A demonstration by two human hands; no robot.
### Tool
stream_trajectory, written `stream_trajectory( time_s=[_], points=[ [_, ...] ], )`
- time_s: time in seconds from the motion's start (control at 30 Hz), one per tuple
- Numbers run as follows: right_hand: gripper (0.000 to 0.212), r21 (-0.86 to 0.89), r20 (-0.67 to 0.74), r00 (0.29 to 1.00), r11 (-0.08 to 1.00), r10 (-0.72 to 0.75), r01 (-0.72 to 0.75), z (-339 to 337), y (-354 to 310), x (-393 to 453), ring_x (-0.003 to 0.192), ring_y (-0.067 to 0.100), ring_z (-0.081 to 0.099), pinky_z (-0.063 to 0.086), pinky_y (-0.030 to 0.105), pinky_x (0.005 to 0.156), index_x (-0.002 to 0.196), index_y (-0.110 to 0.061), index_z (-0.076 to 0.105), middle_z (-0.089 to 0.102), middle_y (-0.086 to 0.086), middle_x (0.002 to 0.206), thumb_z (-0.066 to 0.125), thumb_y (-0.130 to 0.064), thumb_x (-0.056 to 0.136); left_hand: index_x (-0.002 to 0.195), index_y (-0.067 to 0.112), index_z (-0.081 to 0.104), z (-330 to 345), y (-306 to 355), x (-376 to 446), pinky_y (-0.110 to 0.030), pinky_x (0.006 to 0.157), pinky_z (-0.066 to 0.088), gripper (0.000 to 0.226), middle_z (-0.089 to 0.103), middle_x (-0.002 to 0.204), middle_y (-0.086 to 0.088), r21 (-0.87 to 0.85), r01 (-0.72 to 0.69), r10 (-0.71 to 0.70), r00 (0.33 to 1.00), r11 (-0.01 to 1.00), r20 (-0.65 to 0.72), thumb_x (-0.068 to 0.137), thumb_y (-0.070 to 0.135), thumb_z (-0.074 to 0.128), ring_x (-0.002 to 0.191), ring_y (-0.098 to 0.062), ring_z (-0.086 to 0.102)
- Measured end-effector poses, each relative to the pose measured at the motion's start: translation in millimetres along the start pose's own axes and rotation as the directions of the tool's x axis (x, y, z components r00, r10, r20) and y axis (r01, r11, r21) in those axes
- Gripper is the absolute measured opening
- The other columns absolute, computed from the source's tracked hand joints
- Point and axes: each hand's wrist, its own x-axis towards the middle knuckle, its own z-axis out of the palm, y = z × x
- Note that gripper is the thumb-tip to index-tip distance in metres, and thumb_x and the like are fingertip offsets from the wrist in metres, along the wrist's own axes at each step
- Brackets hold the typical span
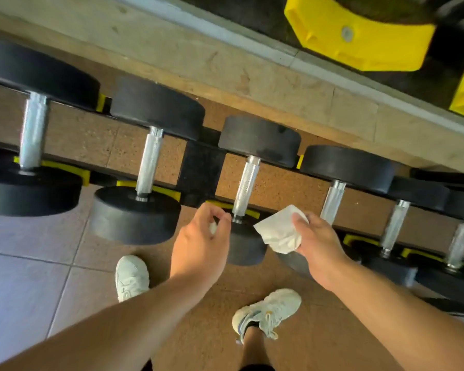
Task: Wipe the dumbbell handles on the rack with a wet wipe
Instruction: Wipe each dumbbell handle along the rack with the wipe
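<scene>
Head view: right hand (316, 247) grip clamps crumpled wet wipe (279, 232) near middle dumbbell handle (245, 184) on rack (198, 170); left hand (201, 236) pinches small white scrap

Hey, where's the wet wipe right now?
In the head view, the wet wipe is crumpled in the right hand, just right of the third dumbbell handle from the left and above its near weight.

I can read no text from here — the dumbbell (248, 183) ends, the rack (198, 167) and the yellow blocks (359, 38) show no legible number, label or brand.
</scene>
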Motion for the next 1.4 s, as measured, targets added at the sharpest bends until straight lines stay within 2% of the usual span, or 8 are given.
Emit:
stream_trajectory(
  time_s=[0.23, 0.43, 0.63, 0.83, 0.93, 1.07, 1.17, 1.4],
  points=[
    [0.034, -0.537, 0.133, 0.582, 0.435, -0.802, 0.723, 53.6, -64.8, -13.1, 0.103, 0.003, 0.065, 0.055, 0.024, 0.085, 0.123, -0.029, 0.064, 0.069, -0.008, 0.117, 0.065, -0.012, 0.094, 0.098, 0.038, 0.053, -44.8, -7.1, 42.7, -0.02, 0.051, 0.038, 0.009, 0.064, 0.076, 0.009, 0.165, -0.048, 0.039, 0.997, 0.985, 0.062, 0.099, 0.044, 0.047, 0.065, -0.005, 0.059],
    [0.059, -0.672, 0.727, 0.478, -0.367, -0.493, 0.644, 73.1, -75.8, 70.0, 0.151, 0.018, 0.022, 0.025, 0.038, 0.122, 0.148, -0.019, 0.045, 0.033, 0.005, 0.16, 0.058, -0.006, 0.092, 0.103, 0.036, 0.053, -5.4, -28.4, 58.7, -0.028, 0.059, 0.045, 0.009, 0.061, 0.082, 0.01, 0.13, 0.077, -0.087, 0.994, 0.988, 0.066, 0.1, 0.04, 0.046, 0.072, -0.006, 0.058],
    [0.053, -0.684, 0.516, 0.423, -0.061, -0.745, 0.727, 75.0, -29.5, 74.7, 0.144, 0.018, 0.037, 0.019, 0.028, 0.117, 0.132, -0.016, 0.063, 0.051, 0.003, 0.149, 0.065, 0.004, 0.083, 0.102, 0.032, 0.051, 36.7, -31.1, 75.7, -0.035, 0.068, 0.047, 0.012, 0.058, 0.081, 0.008, 0.206, 0.166, -0.15, 0.984, 0.964, -0.092, 0.1, 0.04, 0.043, 0.076, -0.019, 0.056],
    [0.028, -0.286, 0.089, 0.825, 0.779, -0.558, 0.558, 75.9, 9.7, 21.4, 0.112, -0.011, 0.054, 0.039, 0.003, 0.083, 0.124, -0.041, 0.062, 0.063, -0.027, 0.118, 0.041, -0.037, 0.106, 0.101, 0.03, 0.051, 58.3, -24.7, 89.2, -0.033, 0.069, 0.036, 0.013, 0.048, 0.073, 0.01, 0.163, 0.246, -0.2, 0.945, 0.956, -0.258, 0.1, 0.039, 0.042, 0.073, -0.018, 0.047],
    [0.03, -0.331, 0.038, 0.728, 0.679, -0.685, 0.656, 68.5, -5.1, 23.3, 0.094, -0.001, 0.064, 0.044, 0.01, 0.08, 0.129, -0.031, 0.06, 0.069, -0.013, 0.113, 0.04, -0.031, 0.106, 0.099, 0.03, 0.05, 60.8, -28.8, 86.9, -0.033, 0.069, 0.033, 0.013, 0.046, 0.068, 0.013, 0.1, 0.211, -0.172, 0.936, 0.972, -0.306, 0.101, 0.035, 0.038, 0.068, -0.015, 0.044],
    [0.039, -0.495, 0.406, 0.233, 0.002, -0.884, 0.869, 80.1, -41.7, 75.9, 0.131, 0.023, 0.055, 0.041, 0.038, 0.112, 0.127, -0.009, 0.065, 0.063, 0.009, 0.135, 0.044, -0.004, 0.095, 0.103, 0.028, 0.053, 62.7, -31.6, 86.1, -0.034, 0.069, 0.033, 0.02, 0.057, 0.078, 0.008, -0.002, 0.212, -0.194, 0.892, 0.977, -0.409, 0.102, 0.034, 0.033, 0.076, -0.021, 0.052],
    [0.038, -0.613, 0.654, 0.249, -0.308, -0.715, 0.727, 78.5, -47.1, 107.7, 0.136, 0.031, 0.048, 0.026, 0.037, 0.115, 0.12, -0.01, 0.069, 0.061, 0.015, 0.136, 0.056, -0.002, 0.085, 0.108, 0.025, 0.055, 64.6, -33.4, 84.8, -0.035, 0.072, 0.031, 0.025, 0.058, 0.085, 0.004, -0.077, 0.264, -0.269, 0.843, 0.961, -0.467, 0.103, 0.034, 0.032, 0.078, -0.023, 0.049],
    [0.025, -0.411, 0.749, 0.49, 0.267, -0.445, 0.871, 70.0, -16.1, 57.0, 0.1, 0.016, 0.065, 0.054, 0.039, 0.084, 0.112, -0.026, 0.069, 0.072, -0.002, 0.103, 0.046, -0.029, 0.104, 0.103, 0.024, 0.055, 66.1, -35.3, 84.3, -0.034, 0.074, 0.032, 0.022, 0.055, 0.082, 0.005, -0.183, 0.275, -0.33, 0.82, 0.944, -0.469, 0.102, 0.029, 0.034, 0.078, -0.02, 0.049]
  ],
)
